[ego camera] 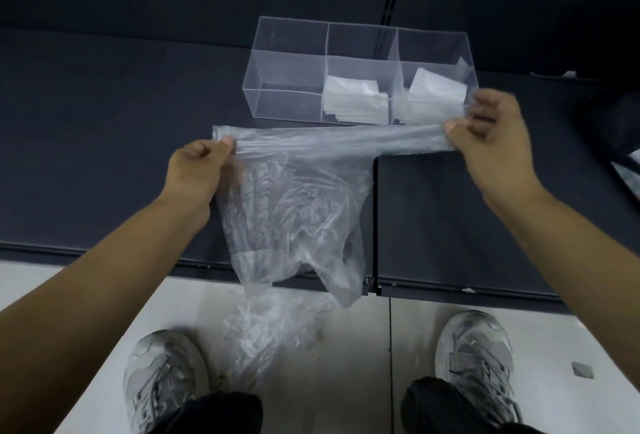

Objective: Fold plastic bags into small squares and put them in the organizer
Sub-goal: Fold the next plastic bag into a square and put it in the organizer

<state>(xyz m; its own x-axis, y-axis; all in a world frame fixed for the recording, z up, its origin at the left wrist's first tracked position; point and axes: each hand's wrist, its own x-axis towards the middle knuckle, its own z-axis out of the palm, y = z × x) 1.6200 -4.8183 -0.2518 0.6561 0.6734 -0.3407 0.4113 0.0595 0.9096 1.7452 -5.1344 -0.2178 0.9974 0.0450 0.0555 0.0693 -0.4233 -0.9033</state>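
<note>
Clear, thin, crinkled plastic bag (294,212) held in the air above the front edge of a dark navy flat surface (104,122), just in front of the organizer. Its top edge is bunched into a narrow band pulled taut between both hands, and the body hangs loose below the left half of that band, past the surface's front lip. Left hand (201,163) grasps the band's left end, thumb on top, the other fingers curled under. Right hand (491,132) pinches the right end between thumb and curled fingers and sits a little higher and further back than the left. Organizer is a clear acrylic rectangular box with three compartments (291,53), standing on the dark surface just behind the taut band. A stack of folded whitish plastic squares (353,101) lies in the middle compartment. Further folded plastic squares (433,94) lie tilted in the right compartment, right behind the right hand's fingers. A vertical seam (375,208) splits the dark surface, running under the bag's right side. Below the lip is a pale tiled floor (69,295). More crumpled clear plastic (273,329) shows there under the hanging bag; cannot tell whether it is part of the same bag. Grey sneakers either side of it, left (162,374) and right (474,357), with black trouser legs (221,413) at the bottom edge.
</note>
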